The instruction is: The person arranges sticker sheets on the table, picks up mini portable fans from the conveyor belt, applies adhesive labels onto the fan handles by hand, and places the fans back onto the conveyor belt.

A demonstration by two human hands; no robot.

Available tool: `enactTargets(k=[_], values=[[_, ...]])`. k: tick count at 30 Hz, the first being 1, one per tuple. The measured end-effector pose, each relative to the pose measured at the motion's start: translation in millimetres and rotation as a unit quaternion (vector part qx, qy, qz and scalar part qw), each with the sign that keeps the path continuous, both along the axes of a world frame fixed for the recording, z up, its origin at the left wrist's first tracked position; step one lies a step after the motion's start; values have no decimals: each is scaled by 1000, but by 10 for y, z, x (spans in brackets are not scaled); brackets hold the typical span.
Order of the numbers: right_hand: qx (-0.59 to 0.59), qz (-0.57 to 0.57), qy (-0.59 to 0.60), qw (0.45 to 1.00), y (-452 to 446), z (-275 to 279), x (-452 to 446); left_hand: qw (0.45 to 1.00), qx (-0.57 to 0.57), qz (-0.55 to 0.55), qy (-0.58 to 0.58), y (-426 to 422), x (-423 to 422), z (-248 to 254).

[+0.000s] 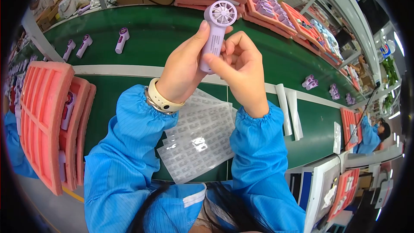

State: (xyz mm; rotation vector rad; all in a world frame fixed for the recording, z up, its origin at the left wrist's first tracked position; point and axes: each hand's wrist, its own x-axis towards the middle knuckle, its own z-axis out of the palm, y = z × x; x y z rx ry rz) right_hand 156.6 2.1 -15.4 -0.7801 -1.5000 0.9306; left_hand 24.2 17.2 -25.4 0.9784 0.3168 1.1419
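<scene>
Slanting right, purple fan (214, 39), head uppermost

Bright, even light; tubes (398, 43) glow at far right. White glare spots the sheets (196, 133), lower centre. The fan (214, 36), upper centre, looks sharp; fisheye bends the edges into black corners.

One held fan (214, 39), three spaced fans (121, 42) at left, two white strips (283, 109)

Factory assembly line: green belt (151, 43) dotted with purple fans (123, 41), stacked pink trays (45, 121).
</scene>
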Motion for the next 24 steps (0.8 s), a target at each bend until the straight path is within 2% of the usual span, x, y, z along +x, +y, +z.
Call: enactTargets(k=[4, 6, 9, 12, 15, 18, 19, 21, 22, 24], values=[[-70, -10, 82, 994, -1, 35, 13, 1000, 8, 0, 7, -18, 46, -34], [-48, -6, 49, 998, 8, 18, 21, 1000, 8, 15, 2, -9, 57, -79], [-24, 10, 11, 1000, 25, 16, 63, 1000, -3, -26, -15, 64, 26, -134], [0, 19, -33, 999, 46, -7, 126, 997, -57, -37, -46, 34, 69, -29], [-10, 13, -50, 999, 39, 26, 195, 995, -47, -80, -45, 282, 13, -219], [-12, -10, -26, 1000, 45, 60, 281, 998, -67, 3, 12, 592, 13, -479], [-5, -18, -24, 1000, 14, 95, 303, 993, -14, 56, 101, 744, -7, -627], [20, -32, -23, 999, -23, 149, 370, 952, 88, 168, 240, 1014, 5, -918], [31, -40, -22, 999, -41, 155, 402, 895, 208, 252, 304, 1320, -35, -1333], [49, -42, -2, 998, -100, 190, 425, 740, 341, 322, 481, 1325, -161, -1519]])
